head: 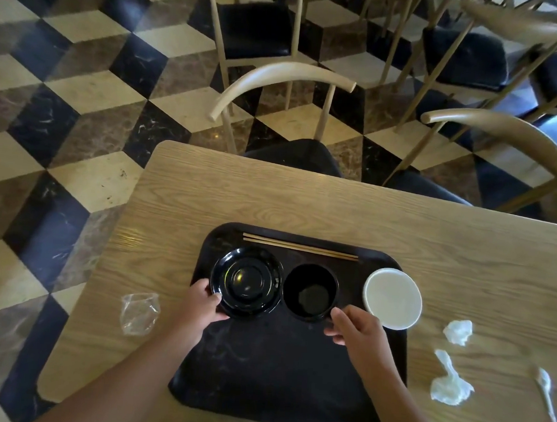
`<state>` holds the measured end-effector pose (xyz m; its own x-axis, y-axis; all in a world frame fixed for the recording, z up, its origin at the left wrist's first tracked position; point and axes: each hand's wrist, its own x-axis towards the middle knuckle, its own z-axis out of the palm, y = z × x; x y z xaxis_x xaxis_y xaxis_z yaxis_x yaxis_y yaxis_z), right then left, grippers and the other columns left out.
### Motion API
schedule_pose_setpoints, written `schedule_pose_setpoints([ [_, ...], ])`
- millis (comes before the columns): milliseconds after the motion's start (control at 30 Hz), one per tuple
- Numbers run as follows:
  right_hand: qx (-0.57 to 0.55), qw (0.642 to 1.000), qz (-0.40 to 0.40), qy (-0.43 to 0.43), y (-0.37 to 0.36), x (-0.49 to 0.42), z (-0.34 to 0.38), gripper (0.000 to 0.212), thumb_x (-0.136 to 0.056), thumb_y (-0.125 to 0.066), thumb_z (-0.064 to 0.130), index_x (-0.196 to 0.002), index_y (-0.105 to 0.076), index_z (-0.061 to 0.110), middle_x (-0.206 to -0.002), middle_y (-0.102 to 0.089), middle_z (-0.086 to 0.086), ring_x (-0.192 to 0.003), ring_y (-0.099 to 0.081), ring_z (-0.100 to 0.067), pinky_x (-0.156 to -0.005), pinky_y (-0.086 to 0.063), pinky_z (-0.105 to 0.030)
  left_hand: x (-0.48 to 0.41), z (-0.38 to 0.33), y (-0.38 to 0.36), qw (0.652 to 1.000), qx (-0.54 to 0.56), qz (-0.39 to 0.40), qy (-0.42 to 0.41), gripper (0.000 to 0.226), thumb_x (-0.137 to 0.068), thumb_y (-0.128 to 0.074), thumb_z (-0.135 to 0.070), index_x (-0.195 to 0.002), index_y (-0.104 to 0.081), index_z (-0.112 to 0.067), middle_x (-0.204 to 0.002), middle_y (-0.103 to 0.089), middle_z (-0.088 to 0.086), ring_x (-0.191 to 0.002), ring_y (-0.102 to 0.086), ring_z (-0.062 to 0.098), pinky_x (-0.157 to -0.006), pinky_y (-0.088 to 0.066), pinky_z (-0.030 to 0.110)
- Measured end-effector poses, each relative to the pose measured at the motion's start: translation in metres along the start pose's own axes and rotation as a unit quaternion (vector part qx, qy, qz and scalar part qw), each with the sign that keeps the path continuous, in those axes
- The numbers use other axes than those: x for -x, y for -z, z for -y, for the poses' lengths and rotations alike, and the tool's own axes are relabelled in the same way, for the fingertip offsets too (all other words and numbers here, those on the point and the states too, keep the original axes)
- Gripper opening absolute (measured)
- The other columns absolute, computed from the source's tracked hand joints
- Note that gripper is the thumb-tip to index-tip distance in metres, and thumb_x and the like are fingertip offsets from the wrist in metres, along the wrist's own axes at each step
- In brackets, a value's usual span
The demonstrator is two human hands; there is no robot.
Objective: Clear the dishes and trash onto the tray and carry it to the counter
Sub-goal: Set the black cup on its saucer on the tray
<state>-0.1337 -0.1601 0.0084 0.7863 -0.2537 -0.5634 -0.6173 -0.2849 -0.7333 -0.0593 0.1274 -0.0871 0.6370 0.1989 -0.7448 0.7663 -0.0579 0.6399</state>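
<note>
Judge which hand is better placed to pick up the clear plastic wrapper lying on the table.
Left. The left hand rests at the black lidded bowl, just beside the clear plastic wrapper left of the tray. The right hand is across the tray, by the black cup.

Wooden table (304,202); tan chairs (279,79), dark seats; cube-pattern floor (80,98), perhaps marble.

- Surface (401,232): pale wood grain, matt.
- Tray (276,369): black plastic, scuffed, dull.
- Lidded bowl (246,281), 10 o'clock on tray: glossy black.
- Chopsticks (301,246), 12 o'clock: bare wood.
- Wrapper (139,313): clear crinkled film.
- Floor (83,65): polished marble.
</note>
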Motion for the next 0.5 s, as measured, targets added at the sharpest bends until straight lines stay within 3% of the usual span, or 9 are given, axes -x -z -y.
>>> schedule_pose_setpoints([
  [133,0.007,1.000,0.001,-0.001,-0.006,-0.001,0.001,0.029,-0.095,-0.059,0.031,-0.072,-0.065,0.014,-0.072,-0.075,-0.001,-0.074,-0.072,-0.015,-0.079,-0.060,-0.037,-0.007,-0.004,-0.003,1.000,0.004,-0.012,-0.001,0.018,-0.095,-0.053,0.006,-0.102,-0.051,-0.010,-0.101,-0.058,0.014,-0.095,-0.063,0.029,-0.052,-0.061,0.034],
  [300,0.019,1.000,0.013,0.009,-0.011,-0.010,0.009,0.028,-0.095,-0.058,0.031,-0.074,-0.066,0.015,-0.073,-0.074,0.000,-0.075,-0.072,-0.016,-0.079,-0.060,-0.038,-0.009,-0.017,-0.005,0.999,-0.027,-0.007,0.031,0.012,-0.101,-0.049,-0.008,-0.089,-0.049,-0.008,-0.097,-0.060,0.021,-0.072,-0.071,0.036,-0.045,-0.058,0.034],
  [500,0.010,0.999,0.048,0.015,-0.024,-0.023,0.024,0.030,-0.096,-0.056,0.030,-0.078,-0.068,0.011,-0.075,-0.075,-0.003,-0.076,-0.072,-0.019,-0.081,-0.059,-0.042,-0.011,-0.026,-0.004,0.998,-0.046,0.020,0.025,0.012,-0.102,-0.047,-0.010,-0.095,-0.051,0.000,-0.101,-0.061,0.023,-0.072,-0.073,0.036,-0.051,-0.061,0.037],
])
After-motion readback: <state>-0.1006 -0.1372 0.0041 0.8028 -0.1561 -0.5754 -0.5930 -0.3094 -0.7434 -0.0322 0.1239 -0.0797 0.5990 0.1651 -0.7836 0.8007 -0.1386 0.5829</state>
